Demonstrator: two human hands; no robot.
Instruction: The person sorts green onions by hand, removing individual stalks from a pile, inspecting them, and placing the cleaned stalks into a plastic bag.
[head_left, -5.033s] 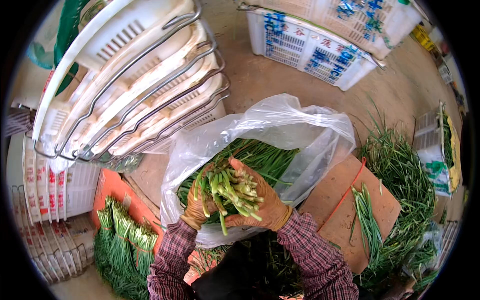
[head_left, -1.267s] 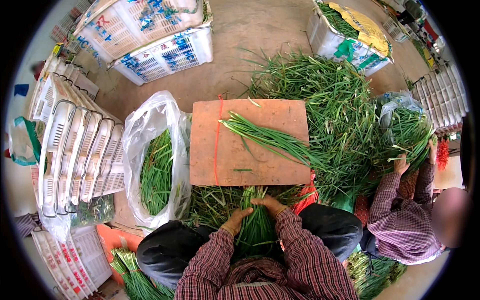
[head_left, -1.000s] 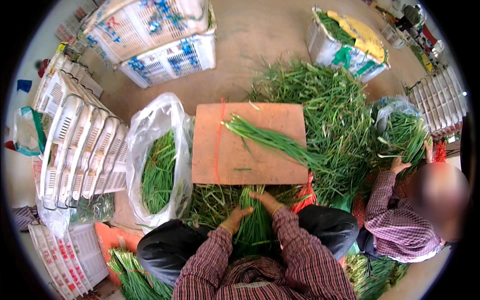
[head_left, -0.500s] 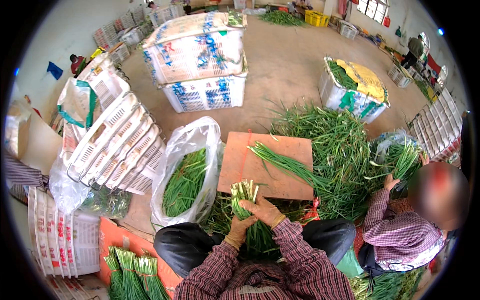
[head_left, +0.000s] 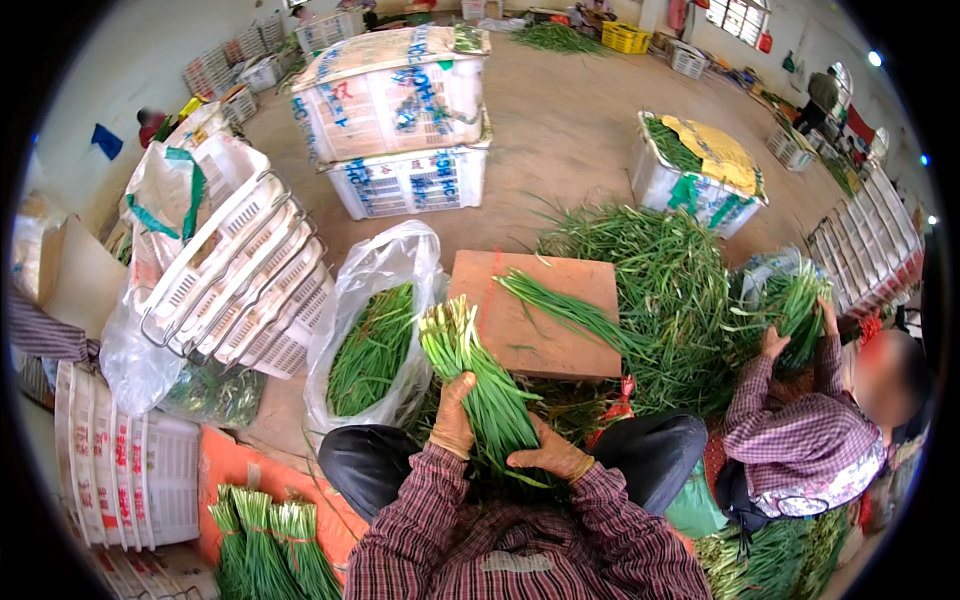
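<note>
While both hands grip it, green stalk bundle (head_left: 478,385), cut ends up-left

one head-worn fisheye view looks steeply down and forward over the person's lap. their own sleeves enter from six o'clock, close to the lens. the wooden board (head_left: 536,312) sits near centre, white crates (head_left: 400,120) at twelve, a co-worker (head_left: 815,440) at four (straight edges bow toward the dark rim). no second view shares it.
</note>
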